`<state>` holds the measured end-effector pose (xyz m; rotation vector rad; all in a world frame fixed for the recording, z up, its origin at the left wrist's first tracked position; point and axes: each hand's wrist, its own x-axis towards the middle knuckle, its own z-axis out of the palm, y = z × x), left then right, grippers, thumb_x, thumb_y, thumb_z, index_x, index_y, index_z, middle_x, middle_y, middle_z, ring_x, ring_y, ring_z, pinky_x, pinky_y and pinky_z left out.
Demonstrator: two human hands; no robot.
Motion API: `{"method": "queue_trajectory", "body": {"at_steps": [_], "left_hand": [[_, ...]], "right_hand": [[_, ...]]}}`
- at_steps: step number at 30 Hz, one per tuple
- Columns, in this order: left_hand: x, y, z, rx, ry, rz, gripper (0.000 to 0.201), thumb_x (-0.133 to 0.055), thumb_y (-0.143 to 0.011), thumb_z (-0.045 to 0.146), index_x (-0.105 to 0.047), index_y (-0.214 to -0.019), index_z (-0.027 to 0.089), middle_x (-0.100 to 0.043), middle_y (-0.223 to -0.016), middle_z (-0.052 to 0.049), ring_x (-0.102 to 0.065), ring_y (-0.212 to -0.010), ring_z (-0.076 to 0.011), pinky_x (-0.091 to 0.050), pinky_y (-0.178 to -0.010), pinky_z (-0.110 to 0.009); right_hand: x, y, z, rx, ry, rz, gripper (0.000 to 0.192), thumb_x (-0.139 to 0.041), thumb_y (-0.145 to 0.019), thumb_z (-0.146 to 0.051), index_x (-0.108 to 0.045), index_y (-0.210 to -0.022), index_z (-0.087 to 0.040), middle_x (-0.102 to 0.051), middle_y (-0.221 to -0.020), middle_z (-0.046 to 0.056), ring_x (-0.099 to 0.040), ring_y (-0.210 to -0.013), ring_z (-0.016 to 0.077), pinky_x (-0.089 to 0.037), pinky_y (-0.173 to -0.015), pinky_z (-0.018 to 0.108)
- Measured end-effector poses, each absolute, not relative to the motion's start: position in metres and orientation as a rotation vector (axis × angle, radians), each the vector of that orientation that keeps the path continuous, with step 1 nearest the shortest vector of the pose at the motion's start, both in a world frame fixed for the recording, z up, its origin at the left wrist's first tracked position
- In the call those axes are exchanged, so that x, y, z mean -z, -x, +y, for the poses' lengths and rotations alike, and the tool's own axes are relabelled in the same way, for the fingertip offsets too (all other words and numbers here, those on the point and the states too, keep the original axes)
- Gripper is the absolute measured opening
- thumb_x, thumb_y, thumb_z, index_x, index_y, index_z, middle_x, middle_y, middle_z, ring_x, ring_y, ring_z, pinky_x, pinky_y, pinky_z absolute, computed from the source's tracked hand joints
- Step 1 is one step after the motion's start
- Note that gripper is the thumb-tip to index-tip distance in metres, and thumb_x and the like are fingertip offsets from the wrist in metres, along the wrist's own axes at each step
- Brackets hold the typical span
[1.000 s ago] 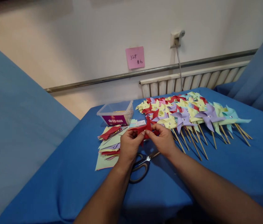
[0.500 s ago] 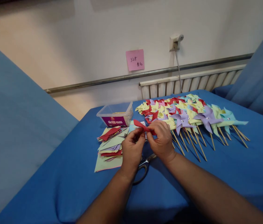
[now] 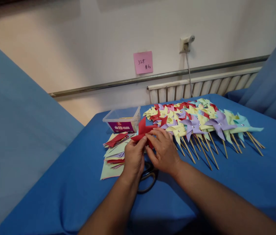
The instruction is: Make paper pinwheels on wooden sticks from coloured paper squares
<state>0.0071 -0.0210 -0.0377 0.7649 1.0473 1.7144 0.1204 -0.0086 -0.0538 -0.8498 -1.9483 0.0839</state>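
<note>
Nearest, a pair of dark-handled scissors (image 3: 148,181) lies on the blue-covered table (image 3: 91,199), its visible loop just below the hands and its blades hidden. Above it, the left hand (image 3: 133,156) pinches a red paper pinwheel (image 3: 143,128) between thumb and fingers; the paper stands up from the fingertips, one point upward and another toward the left. The right hand (image 3: 163,150) is at the paper's right side, index finger laid over it and thumb lower down; its fingers cover part of the red, so one cannot tell whether it grips too. Just left of the left hand, stacked paper pieces (image 3: 115,152) in green, yellow, purple and red lie on the table. Beyond them stands a clear plastic box (image 3: 122,120) with a purple label. To the right of the hands, many finished pinwheels (image 3: 193,125) lie heaped, the sticks pointing toward the person. Farther back come a radiator (image 3: 204,83), a metal rail (image 3: 118,84) and, on the wall, a pink note (image 3: 143,62) and a socket (image 3: 184,45).
</note>
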Motion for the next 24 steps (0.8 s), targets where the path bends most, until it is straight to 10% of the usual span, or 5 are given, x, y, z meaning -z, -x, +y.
{"method": "queue_trajectory", "body": {"at_steps": [24], "left_hand": [[0.027, 0.007, -0.013, -1.915, -0.617, 1.096, 0.021, -0.080, -0.060, 0.021, -0.064, -0.071, 0.012, -0.066, -0.061, 0.000, -0.062, -0.054, -0.0127, -0.053, -0.059, -0.027]], "right_hand": [[0.084, -0.122, 0.017, -0.574, 0.993, -1.721, 0.015, -0.055, -0.086, -0.024, -0.069, -0.089, -0.021, -0.069, -0.083, 0.004, -0.063, -0.072, 0.0170, -0.047, -0.066, 0.029]]}}
